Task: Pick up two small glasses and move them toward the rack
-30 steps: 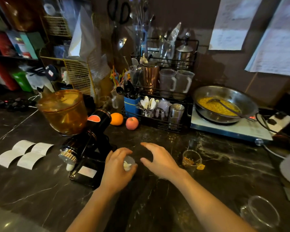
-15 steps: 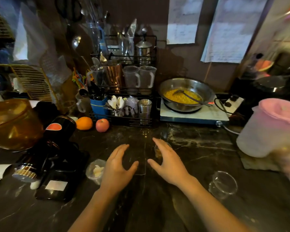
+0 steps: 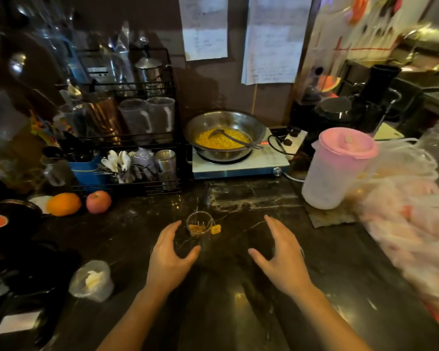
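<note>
My left hand (image 3: 169, 259) hovers over the dark marble counter (image 3: 238, 312), fingers relaxed and spread, holding nothing. Just beyond its fingertips stands a small glass cup (image 3: 199, 225) with a tea bag inside and a yellow tag hanging out. My right hand (image 3: 280, 257) is held apart to the right, also relaxed and empty. A small plastic cup (image 3: 91, 281) with something white in it stands on the counter left of my left hand.
An orange (image 3: 63, 203) and an apple (image 3: 98, 201) lie before a black wire rack (image 3: 127, 153) of cups and utensils. A steel pan (image 3: 226, 135) of yellow food sits on a cooktop. A pink-lidded pitcher (image 3: 337, 165) and plastic bags (image 3: 411, 211) stand right. A black grinder (image 3: 13, 249) is at left.
My left hand let go of the small plastic cup, which now stands alone at left. The view swung right, bringing the pitcher and bags into sight. Both hands spread wider apart.
</note>
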Action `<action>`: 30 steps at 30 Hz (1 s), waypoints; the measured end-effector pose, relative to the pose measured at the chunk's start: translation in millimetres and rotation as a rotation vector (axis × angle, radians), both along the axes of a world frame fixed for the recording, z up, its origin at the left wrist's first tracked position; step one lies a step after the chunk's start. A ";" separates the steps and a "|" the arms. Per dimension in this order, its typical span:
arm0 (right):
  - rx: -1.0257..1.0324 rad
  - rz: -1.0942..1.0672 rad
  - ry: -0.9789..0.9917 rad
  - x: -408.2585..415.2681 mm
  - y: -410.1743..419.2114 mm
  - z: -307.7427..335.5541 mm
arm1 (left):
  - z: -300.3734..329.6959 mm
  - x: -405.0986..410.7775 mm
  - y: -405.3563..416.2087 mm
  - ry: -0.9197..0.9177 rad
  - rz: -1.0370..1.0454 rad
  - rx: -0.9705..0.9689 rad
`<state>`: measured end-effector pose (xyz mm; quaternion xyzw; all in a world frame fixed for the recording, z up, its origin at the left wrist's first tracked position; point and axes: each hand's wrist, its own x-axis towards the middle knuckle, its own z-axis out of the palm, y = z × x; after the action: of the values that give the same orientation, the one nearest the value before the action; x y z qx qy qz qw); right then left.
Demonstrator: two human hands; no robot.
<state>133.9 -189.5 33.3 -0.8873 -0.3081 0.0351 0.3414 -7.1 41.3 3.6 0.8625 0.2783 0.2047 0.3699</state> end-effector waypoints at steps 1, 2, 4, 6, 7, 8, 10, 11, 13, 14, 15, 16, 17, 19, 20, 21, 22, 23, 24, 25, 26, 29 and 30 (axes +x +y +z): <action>-0.014 -0.021 -0.001 3.0 -6.6 -1.5 | -1.5 4.5 -1.8 0.002 -0.011 -0.007; -0.028 -0.039 0.000 6.4 -12.6 -3.5 | -2.7 9.6 -3.4 0.001 -0.022 -0.013; -0.047 -0.075 -0.011 12.7 -22.0 -8.6 | -3.9 18.6 -5.4 0.001 -0.035 -0.028; -0.062 -0.108 -0.011 18.3 -30.9 -13.8 | -5.6 28.2 -6.2 0.001 -0.037 -0.041; -0.070 -0.121 -0.009 21.6 -33.8 -17.1 | -6.6 33.5 -5.0 0.001 -0.028 -0.041; -0.089 -0.128 -0.014 23.2 -36.8 -20.3 | -8.2 37.4 -4.2 0.002 -0.019 -0.043; -0.130 -0.134 -0.020 24.3 -40.8 -27.6 | -11.0 44.8 -2.7 0.010 0.000 -0.050; -0.139 -0.133 -0.014 24.4 -42.0 -30.8 | -11.7 48.6 -2.1 0.016 0.009 -0.053; -0.136 -0.131 0.018 24.5 -42.9 -35.8 | -12.3 56.9 -0.3 0.029 0.014 -0.064; -0.130 -0.130 0.037 24.8 -42.7 -37.7 | -12.8 61.0 0.7 0.034 0.009 -0.069; -0.120 -0.131 0.058 25.6 -42.5 -39.4 | -13.7 64.5 1.7 0.038 0.006 -0.076; -0.103 -0.137 0.081 26.7 -41.9 -40.4 | -14.3 67.9 2.5 0.043 0.006 -0.085; -0.087 -0.146 0.109 27.8 -41.6 -41.8 | -15.2 70.7 2.8 0.046 0.010 -0.101; -0.060 -0.158 0.154 29.3 -39.6 -43.8 | -17.2 75.5 3.7 0.044 0.018 -0.133; -0.054 -0.163 0.172 30.1 -38.7 -44.9 | -18.9 77.7 4.5 0.042 0.019 -0.141; -0.053 -0.167 0.186 30.5 -37.6 -45.5 | -20.6 79.7 5.5 0.043 0.018 -0.143; -0.058 -0.170 0.196 31.3 -36.4 -46.7 | -22.4 81.7 6.9 0.047 0.016 -0.145; -0.065 -0.173 0.197 31.6 -35.5 -47.7 | -24.1 83.4 8.3 0.049 0.015 -0.149; -0.068 -0.177 0.190 31.7 -34.8 -48.6 | -25.1 84.9 9.5 0.052 0.016 -0.155; -0.071 -0.180 0.183 31.9 -34.2 -50.1 | -25.9 86.3 10.7 0.056 0.019 -0.162; -0.070 -0.185 0.175 31.9 -33.4 -51.0 | -26.3 87.9 11.8 0.061 0.022 -0.164; -0.062 -0.197 0.169 30.5 -31.7 -52.5 | -27.8 91.2 12.9 0.073 0.026 -0.152; -0.055 -0.203 0.177 30.4 -30.8 -51.8 | -28.0 91.9 12.9 0.073 0.030 -0.145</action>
<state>164.3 -220.3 -18.5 -0.9164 -0.1843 0.0869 0.3444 84.8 54.2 -24.5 0.8360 0.3189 0.1578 0.4177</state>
